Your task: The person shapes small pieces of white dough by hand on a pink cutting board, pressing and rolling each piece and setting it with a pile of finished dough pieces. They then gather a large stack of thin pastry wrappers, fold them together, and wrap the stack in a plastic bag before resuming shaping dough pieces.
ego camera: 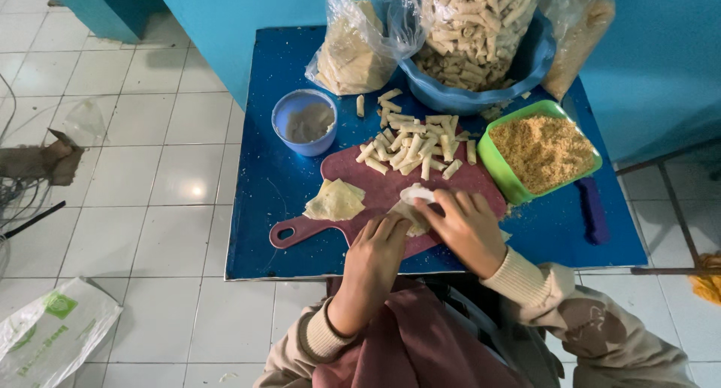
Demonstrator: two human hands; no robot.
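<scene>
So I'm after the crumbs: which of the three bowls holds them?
The green square bowl at the right; the small blue one holds paste, the big blue one rolls.

A board lies on the table, its handle to the left. On the board's near edge both hands, left and right, touch a wrapper. A wrapper stack lies left of them. Rolls lie heaped on the board's far side. Behind-left of the board stands a cup, right of it a crumb tub. Behind the rolls sits a basin holding a bag of rolls.
</scene>
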